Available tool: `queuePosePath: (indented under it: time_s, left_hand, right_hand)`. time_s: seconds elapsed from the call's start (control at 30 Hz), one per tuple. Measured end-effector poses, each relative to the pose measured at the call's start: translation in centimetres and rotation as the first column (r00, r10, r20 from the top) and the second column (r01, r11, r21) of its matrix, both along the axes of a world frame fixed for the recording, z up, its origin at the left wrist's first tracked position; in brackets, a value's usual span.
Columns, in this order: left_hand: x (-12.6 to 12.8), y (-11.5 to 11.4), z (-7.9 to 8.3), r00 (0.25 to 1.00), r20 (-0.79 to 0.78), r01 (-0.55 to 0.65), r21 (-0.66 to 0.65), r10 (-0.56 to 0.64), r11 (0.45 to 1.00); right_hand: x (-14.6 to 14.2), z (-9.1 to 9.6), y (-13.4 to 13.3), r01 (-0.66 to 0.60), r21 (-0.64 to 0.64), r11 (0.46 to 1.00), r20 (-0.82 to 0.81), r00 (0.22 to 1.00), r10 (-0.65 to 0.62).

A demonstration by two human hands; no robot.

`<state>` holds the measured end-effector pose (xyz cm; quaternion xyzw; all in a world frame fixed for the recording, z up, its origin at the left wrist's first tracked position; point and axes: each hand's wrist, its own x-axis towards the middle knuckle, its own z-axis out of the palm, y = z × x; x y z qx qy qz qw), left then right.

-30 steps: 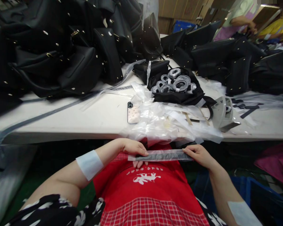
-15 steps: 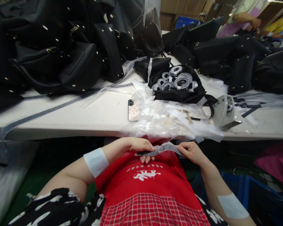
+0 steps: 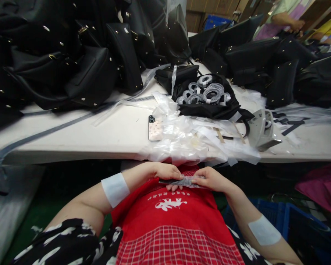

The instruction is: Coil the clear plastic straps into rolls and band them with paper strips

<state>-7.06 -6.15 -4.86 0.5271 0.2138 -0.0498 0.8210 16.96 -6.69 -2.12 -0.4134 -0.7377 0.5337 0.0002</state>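
Close to my red apron (image 3: 165, 217), just below the table edge, a dark strap in clear plastic film (image 3: 186, 181) stretches between my hands. My left hand (image 3: 168, 173) is closed on its left end, with the thumb on top and fingertips showing beneath. Pinching the film farther right is my right hand (image 3: 211, 179), only a short way from the left. A heap of crumpled clear plastic film (image 3: 173, 138) lies on the table right in front of both hands.
Black bags (image 3: 91, 77) crowd the table's left and back. Coiled wrapped straps (image 3: 213, 92) fill a black bag lining. A phone (image 3: 155, 129) and a tape dispenser (image 3: 264, 130) lie nearer. A blue crate (image 3: 298, 228) stands low right; co-workers' arms (image 3: 289, 22) show behind.
My right hand has moved left toward my left hand, and the film between them, which was loose and arched, now lies bunched along the strap. My left hand keeps its hold.
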Motion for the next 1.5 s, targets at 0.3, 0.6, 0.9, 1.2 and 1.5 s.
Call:
queuePosePath:
  time_s: [0.3,0.6,0.9,1.2,1.5]
  left_hand:
    - [0.1,0.2,1.2,0.996,-0.077,-0.046,-0.089,0.039,0.995]
    - [-2.3,0.7,3.9,0.989,-0.028,-0.149,-0.181,0.147,0.972]
    - [-2.8,6.6,9.8,0.059,0.392,-0.912,-0.354,0.918,0.210]
    - [2.6,1.9,5.3,0.877,0.071,-0.145,0.982,0.476,0.122]
    - [3.7,-2.8,8.3,0.945,0.128,-0.325,0.458,0.300,0.827]
  right_hand:
    - [-0.3,-0.6,0.1,-0.010,-0.074,0.997,-0.083,0.997,0.004]
    - [2.7,0.5,1.6,0.158,-0.023,0.987,-0.174,0.972,-0.160]
    - [-0.2,-1.0,-1.9,0.127,0.073,0.989,-0.139,0.983,-0.116]
    - [4.2,6.6,-2.8,0.464,-0.180,0.867,-0.634,0.619,-0.463]
    - [8.1,3.8,0.6,0.555,-0.084,0.828,-0.266,0.788,-0.555]
